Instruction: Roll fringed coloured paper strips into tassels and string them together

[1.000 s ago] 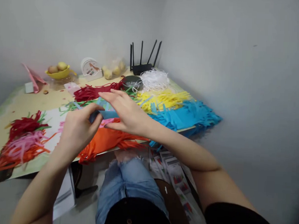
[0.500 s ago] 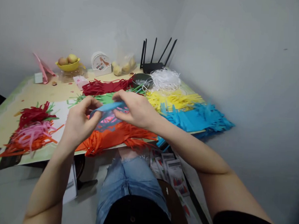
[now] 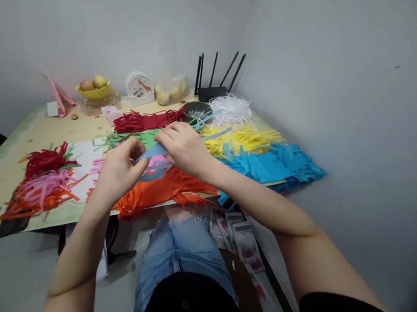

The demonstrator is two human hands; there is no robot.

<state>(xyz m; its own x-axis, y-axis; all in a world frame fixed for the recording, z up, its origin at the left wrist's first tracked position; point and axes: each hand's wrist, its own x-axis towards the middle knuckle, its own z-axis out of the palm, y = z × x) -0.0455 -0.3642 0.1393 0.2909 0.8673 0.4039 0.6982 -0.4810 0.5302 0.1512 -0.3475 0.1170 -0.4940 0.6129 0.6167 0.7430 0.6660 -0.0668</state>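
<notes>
Blue paper strip (image 3: pixel 155 151) sits pinched between your hands above the orange strips (image 3: pixel 157 193) on the worktop (image 3: pixel 36 131): left hand (image 3: pixel 119 171) grip closed on one end, right hand (image 3: pixel 184 147) clamping the other.

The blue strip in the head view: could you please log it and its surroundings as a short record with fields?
held item: blue strip, pinched at both ends
left hand: shut on the strip's near end
right hand: shut on its far end
below hands: orange strips at the table edge
right of hands: yellow strips, blue pile
behind hands: red strips, green strips
far corner: router, white shreds
</notes>
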